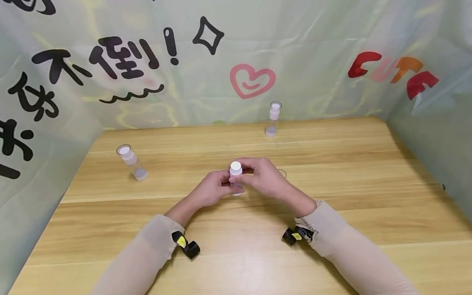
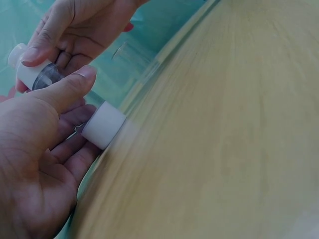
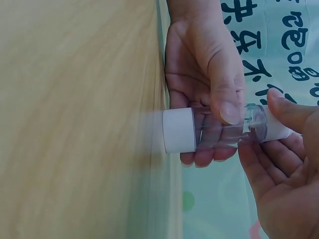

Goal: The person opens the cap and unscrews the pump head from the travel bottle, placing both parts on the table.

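A small clear bottle (image 3: 214, 127) with a white base (image 2: 103, 125) stands upright at the middle of the table, between both hands. My left hand (image 1: 212, 188) grips its clear lower body, thumb on one side and fingers on the other. Higher up, the right hand (image 1: 264, 176) pinches the white top (image 1: 235, 167) between thumb and fingers. The base is right at the tabletop in the right wrist view. Behind the right hand stands a clear cover (image 2: 130, 56), mostly hidden in the head view except for its round rim (image 1: 282, 173).
Two similar bottles with clear covers stand on the wooden table (image 1: 244, 265): one bottle (image 1: 133, 164) at the left, another bottle (image 1: 273, 119) near the back edge. A printed cloth (image 1: 302, 42) encloses the table's back and sides.
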A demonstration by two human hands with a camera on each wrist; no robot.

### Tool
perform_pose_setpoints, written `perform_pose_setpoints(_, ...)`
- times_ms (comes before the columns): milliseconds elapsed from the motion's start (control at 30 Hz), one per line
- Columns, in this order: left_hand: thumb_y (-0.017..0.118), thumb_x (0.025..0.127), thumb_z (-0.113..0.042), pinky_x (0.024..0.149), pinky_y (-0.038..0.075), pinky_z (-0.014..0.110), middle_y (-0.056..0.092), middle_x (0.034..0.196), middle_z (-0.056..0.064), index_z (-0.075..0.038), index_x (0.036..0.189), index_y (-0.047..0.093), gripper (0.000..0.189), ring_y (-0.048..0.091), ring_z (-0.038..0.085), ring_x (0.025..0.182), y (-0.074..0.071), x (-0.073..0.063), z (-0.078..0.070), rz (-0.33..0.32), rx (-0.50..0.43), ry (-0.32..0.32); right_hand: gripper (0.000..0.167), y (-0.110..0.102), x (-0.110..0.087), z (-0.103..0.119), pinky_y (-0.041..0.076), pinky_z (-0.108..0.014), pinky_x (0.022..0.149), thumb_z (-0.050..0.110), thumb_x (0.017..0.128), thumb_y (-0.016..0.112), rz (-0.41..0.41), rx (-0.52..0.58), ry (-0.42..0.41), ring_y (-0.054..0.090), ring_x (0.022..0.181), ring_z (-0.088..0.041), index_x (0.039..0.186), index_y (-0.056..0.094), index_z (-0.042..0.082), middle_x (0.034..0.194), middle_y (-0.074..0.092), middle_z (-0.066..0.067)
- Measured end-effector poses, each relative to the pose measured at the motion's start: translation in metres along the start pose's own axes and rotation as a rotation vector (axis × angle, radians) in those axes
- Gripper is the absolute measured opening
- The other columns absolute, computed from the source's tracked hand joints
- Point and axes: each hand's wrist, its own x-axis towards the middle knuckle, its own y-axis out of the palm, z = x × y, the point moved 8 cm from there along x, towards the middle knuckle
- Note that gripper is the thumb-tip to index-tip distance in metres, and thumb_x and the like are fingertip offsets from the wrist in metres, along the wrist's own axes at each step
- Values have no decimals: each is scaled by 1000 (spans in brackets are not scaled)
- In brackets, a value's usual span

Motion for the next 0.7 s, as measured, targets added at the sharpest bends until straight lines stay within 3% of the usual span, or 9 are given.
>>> perform_pose_setpoints(300, 73, 90, -18, 82, 54, 30, 72, 103, 3, -4, 113, 69, 27, 64, 12, 90, 3, 1, 3, 25, -15, -22, 26, 2, 1, -1, 54, -33, 89, 14, 90, 72, 64, 29, -22, 65, 106, -19, 115, 70, 6, 112, 70, -4)
perform_pose_setpoints(433, 74, 90, -19, 79, 54, 29, 72, 99, 1, -5, 113, 69, 27, 63, 12, 87, 4, 0, 4, 25, -31, -25, 34, 3, 1, -2, 53, -34, 91, 13, 91, 71, 101, 65, -10, 63, 110, -24, 122, 66, 2, 118, 68, -9)
perform_pose_setpoints(700, 75, 89, -20, 82, 54, 31, 71, 98, 0, -6, 112, 68, 28, 65, 14, 89, 1, 1, 3, 6, -2, -16, 36, -10, 1, -4, 53, -35, 91, 12, 90, 71, 130, 27, 26, 65, 107, -21, 125, 65, 6, 116, 69, -7)
